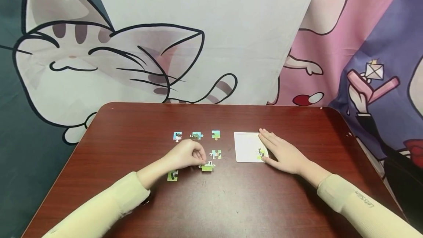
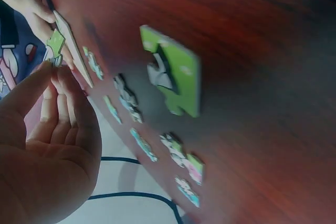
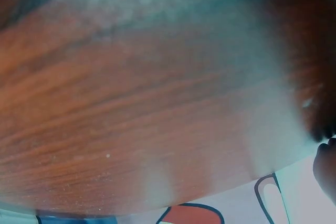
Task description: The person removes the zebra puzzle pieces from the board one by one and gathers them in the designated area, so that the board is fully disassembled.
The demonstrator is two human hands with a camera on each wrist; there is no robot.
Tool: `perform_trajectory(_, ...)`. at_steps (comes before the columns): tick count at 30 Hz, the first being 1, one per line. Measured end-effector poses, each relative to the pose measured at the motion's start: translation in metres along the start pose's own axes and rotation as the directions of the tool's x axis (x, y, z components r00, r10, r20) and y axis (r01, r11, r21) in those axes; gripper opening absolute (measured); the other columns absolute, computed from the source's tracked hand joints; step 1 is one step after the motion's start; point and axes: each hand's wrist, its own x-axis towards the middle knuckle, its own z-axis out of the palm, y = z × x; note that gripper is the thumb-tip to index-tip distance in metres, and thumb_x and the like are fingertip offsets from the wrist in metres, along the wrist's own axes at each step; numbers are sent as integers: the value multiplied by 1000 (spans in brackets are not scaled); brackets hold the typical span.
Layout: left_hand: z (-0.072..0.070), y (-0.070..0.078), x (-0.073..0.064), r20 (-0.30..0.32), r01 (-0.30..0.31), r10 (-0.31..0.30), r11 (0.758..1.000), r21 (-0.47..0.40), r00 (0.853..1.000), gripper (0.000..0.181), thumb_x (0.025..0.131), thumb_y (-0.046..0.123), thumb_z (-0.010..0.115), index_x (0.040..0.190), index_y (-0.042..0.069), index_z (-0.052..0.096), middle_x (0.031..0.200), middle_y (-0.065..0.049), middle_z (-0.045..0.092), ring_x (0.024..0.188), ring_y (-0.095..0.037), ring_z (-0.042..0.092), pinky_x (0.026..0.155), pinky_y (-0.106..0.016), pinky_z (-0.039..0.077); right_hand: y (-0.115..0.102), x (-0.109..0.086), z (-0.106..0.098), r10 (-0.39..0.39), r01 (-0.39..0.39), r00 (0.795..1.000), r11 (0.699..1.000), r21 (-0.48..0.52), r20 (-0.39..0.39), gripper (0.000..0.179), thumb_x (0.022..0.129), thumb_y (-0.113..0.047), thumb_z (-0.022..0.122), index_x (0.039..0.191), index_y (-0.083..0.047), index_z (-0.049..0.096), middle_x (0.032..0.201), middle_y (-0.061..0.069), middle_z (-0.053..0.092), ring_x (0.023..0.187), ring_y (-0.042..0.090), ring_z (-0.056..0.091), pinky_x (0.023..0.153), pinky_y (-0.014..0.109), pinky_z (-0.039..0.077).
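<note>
My left hand (image 1: 187,154) pinches a green-and-white jigsaw piece (image 1: 208,167) between thumb and fingertips, above the table. In the left wrist view, the same piece (image 2: 56,40) stands up from the fingertips of the left hand (image 2: 58,129). My right hand (image 1: 286,154) rests with straight fingers along the right edge of a white square puzzle board (image 1: 245,148). A small panda-and-green picture (image 1: 260,153) shows in the board's lower right corner; whether it is a loose piece I cannot tell. Only a little of the right hand (image 3: 326,169) appears in the right wrist view.
Several loose pieces lie left of the board, among them a blue-topped one (image 1: 177,136), a green-and-blue one (image 1: 216,134), a middle one (image 1: 216,154) and a green one (image 1: 172,176). All lie on a dark red wooden table (image 1: 231,201). A cartoon cat curtain (image 1: 211,6) hangs behind.
</note>
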Motion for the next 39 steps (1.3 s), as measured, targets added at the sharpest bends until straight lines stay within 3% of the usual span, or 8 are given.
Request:
perform_trajectory(7,-2,-14,-11,29,10,-9,999,-38,1000,9,85,3,83,82,8,77,73,1,74,67,-1,64,66,-19,56,4,0,-1,-5,5,1000,1000,9,24,95,90,-45,79,159,6,39,169,25,37,155,42,40,122,59,38)
perform_trajectory(15,1,-24,-19,39,41,-38,998,-53,998,9,85,2,83,82,7,77,73,1,74,66,-1,64,66,-19,56,5,0,0,-4,3,1000,1000,14,30,97,90,-47,79,160,6,38,170,23,36,156,41,39,123,58,37)
perform_trajectory(24,4,-30,-23,21,31,-31,999,18,999,12,85,3,83,80,10,75,71,5,72,65,1,62,65,-18,55,6,0,0,23,-25,998,999,37,52,97,91,-47,79,162,4,36,171,22,34,158,40,36,128,53,33)
perform_trajectory(32,4,-27,-24,3,-2,1,992,123,1000,17,86,6,84,78,16,73,70,9,68,65,4,57,64,-17,52,6,2,0,25,-27,998,999,45,56,98,91,-46,79,162,5,35,171,23,33,158,40,35,125,59,34)
perform_trajectory(39,5,-28,-27,-16,-18,20,993,120,1000,17,85,4,84,79,15,73,69,9,67,64,4,56,63,-17,51,5,1,0,36,-39,997,998,49,69,98,92,-47,77,163,4,33,172,22,31,159,40,34,126,59,33)
